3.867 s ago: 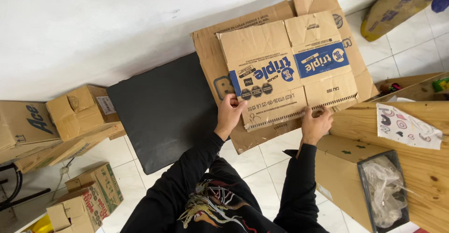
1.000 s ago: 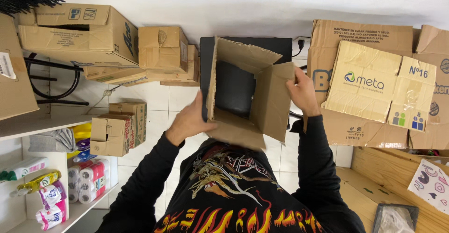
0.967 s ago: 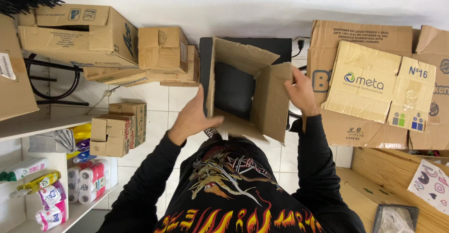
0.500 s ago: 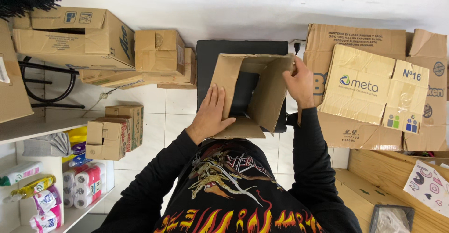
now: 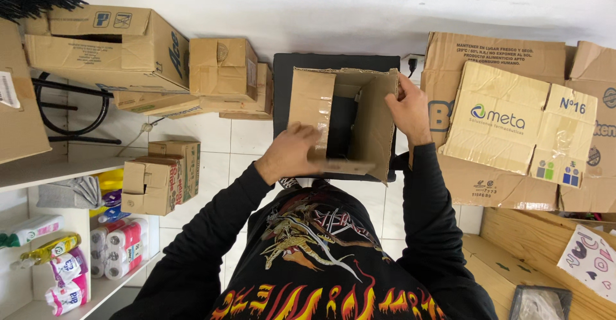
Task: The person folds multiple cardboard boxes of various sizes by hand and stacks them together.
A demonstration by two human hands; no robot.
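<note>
Assembly of open cardboard box (image 5: pixel 343 118) is proceeding at chest height before the dark panel (image 5: pixel 282 79), left hand (image 5: pixel 289 156) pressing spread fingers on a lower flap, right hand (image 5: pixel 410 108) gripping the far wall; remaining flaps likely need folding square

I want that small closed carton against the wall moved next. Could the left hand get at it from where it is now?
Probably yes. The left hand rests on the open cardboard box, and the small closed carton sits just to its left by the wall, with only bare floor tiles between. It would have to let go of the box first.
</note>
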